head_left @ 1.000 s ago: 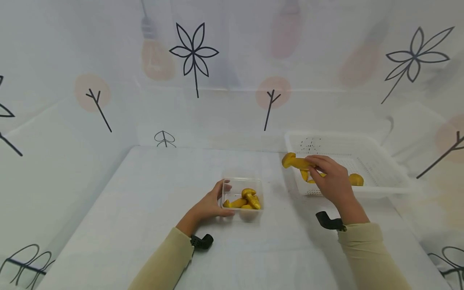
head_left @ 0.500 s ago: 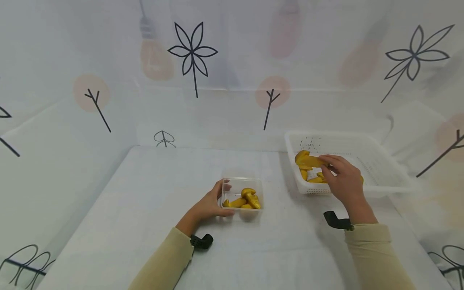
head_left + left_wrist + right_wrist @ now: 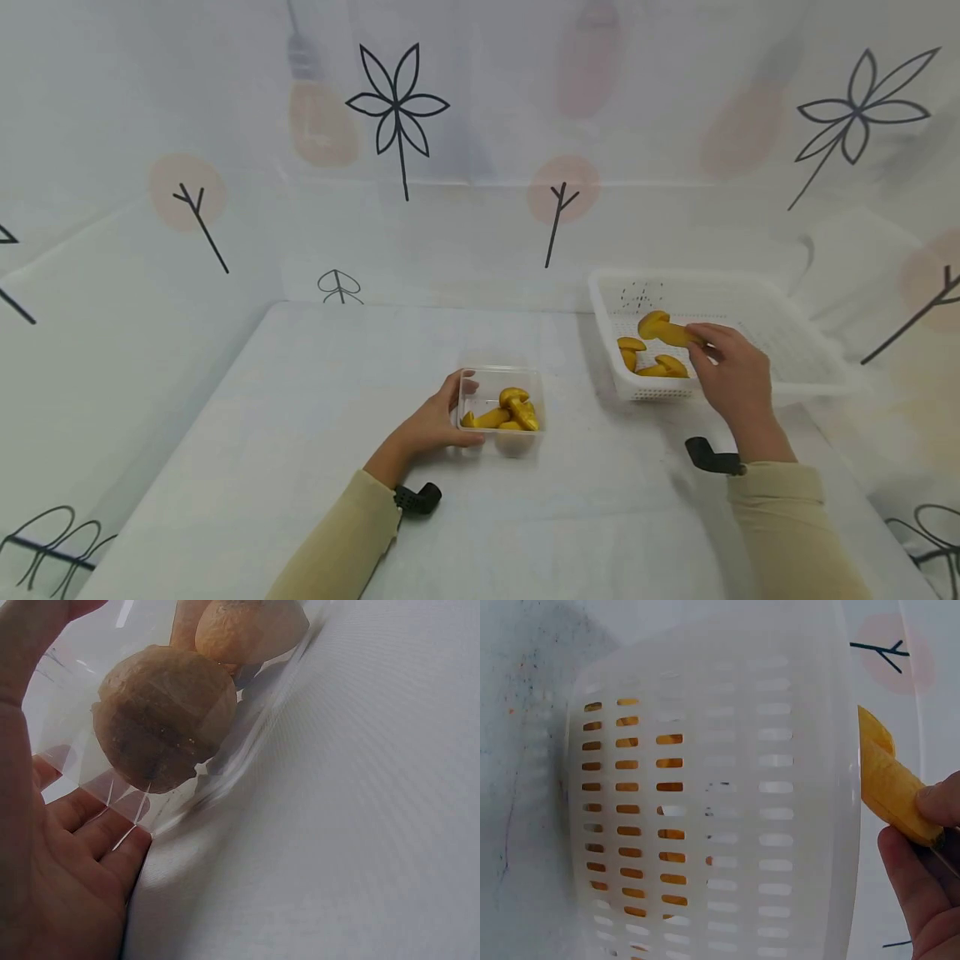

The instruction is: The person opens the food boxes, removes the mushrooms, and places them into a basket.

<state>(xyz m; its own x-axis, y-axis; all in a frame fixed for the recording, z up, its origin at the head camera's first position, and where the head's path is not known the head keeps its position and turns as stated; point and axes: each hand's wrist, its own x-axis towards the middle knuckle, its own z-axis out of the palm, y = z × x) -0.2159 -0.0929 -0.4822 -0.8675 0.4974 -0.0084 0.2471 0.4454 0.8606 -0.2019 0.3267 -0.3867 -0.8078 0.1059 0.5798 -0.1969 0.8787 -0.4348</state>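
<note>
A yellow mushroom (image 3: 670, 332) is pinched at the stem end by my right hand (image 3: 733, 367), held above the white perforated basket (image 3: 810, 387) with its cap pointing left. In the right wrist view the mushroom (image 3: 896, 776) shows past the basket's rim, between thumb and fingers. Inside the basket, more yellow mushrooms (image 3: 663, 367) lie near the front left corner. My left hand (image 3: 427, 429) grips the left side of a clear plastic box (image 3: 501, 372), thumb in front and fingers behind. Several yellow mushrooms (image 3: 517, 407) lie in that box; two caps press close to its wall in the left wrist view.
The box and basket stand apart on a white-covered table (image 3: 360, 358), the basket at the back right. Behind rises a white cloth backdrop (image 3: 465, 242) with printed plants and bulbs. A black wrist camera (image 3: 712, 457) sits on each wrist.
My right hand has moved to the right with the mushroom, from the basket's left edge to over its inside. My left hand and the clear box have stayed in place.
</note>
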